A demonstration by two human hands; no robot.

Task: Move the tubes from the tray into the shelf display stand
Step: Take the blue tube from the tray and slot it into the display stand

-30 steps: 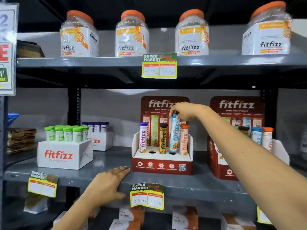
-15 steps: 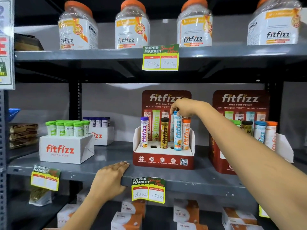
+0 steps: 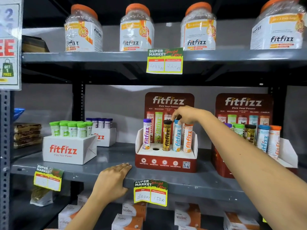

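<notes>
The red and white display stand (image 3: 166, 164) sits on the middle shelf. It holds a purple tube (image 3: 146, 134), a black-and-gold tube (image 3: 166, 137), a blue tube (image 3: 177, 139) and an orange tube (image 3: 188, 141), all upright. One hole (image 3: 155, 148) beside the purple tube is empty. My right hand (image 3: 188, 114) pinches the cap of the blue tube, which is seated in its hole. My left hand (image 3: 113, 179) lies flat on the shelf's front edge (image 3: 207, 188), holding nothing. To the left, a white tray box (image 3: 69, 151) carries several green-capped tubes (image 3: 72, 128).
Behind the tray is a second white box (image 3: 106, 136) of purple-capped tubes (image 3: 99, 122). A second stand (image 3: 243, 103), filled with tubes, is at the right, behind my forearm. Large jars (image 3: 136, 30) line the top shelf. Price tags (image 3: 150, 192) hang off the shelf edges; small cartons (image 3: 127, 209) lie below.
My right hand has lowered the blue tube down into its hole in the stand. My left hand has stayed on the shelf edge.
</notes>
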